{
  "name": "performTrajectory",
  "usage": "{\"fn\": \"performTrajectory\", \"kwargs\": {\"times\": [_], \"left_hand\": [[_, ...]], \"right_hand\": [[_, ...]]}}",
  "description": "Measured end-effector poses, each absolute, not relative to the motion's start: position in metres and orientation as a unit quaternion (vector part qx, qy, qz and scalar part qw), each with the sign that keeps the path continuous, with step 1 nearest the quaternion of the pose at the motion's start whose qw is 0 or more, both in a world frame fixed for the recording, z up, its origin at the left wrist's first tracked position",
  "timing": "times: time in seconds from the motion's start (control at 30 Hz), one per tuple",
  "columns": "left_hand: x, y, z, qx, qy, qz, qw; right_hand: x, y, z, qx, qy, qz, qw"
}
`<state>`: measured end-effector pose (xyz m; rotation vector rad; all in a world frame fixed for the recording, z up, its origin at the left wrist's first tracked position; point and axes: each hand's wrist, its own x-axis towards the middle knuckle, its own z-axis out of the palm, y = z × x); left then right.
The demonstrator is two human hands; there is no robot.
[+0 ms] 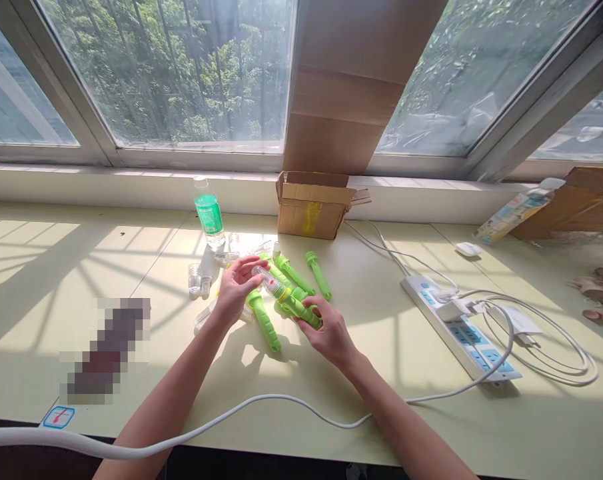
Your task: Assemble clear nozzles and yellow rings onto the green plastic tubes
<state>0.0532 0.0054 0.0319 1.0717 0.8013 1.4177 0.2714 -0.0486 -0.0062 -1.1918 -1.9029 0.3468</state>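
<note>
A green plastic flashlight-like toy point(295, 307), with a yellow ring and a clear tube end point(270, 280), is held slanted above the table. My right hand point(330, 333) is closed around its green handle. At the clear end, the thumb and fingers of my left hand point(238, 290) close on the tube. Just below lies a loose green handle point(265, 323). Behind my hands rest further green handles, one point(318, 275) apart at the right. Clear plastic pieces point(194, 279) lie to the left of my left hand, and others are partly hidden behind it.
A bottle with a green label point(209, 215) and an open cardboard box point(311, 207) stand at the back. To the right are a power strip point(456, 330) and coiled cables. One white cable point(276, 398) crosses in front, over my left forearm. A blurred dark object point(110, 353) lies left.
</note>
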Motion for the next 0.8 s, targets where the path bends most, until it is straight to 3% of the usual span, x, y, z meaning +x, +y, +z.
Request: {"fn": "performTrajectory", "kwargs": {"times": [0.8], "left_hand": [[0.0544,0.0057,0.0295,0.464,0.352,0.592,0.557]], "right_hand": [[0.2721,-0.0473,-0.0038,-0.469,-0.767,0.137,0.416]]}}
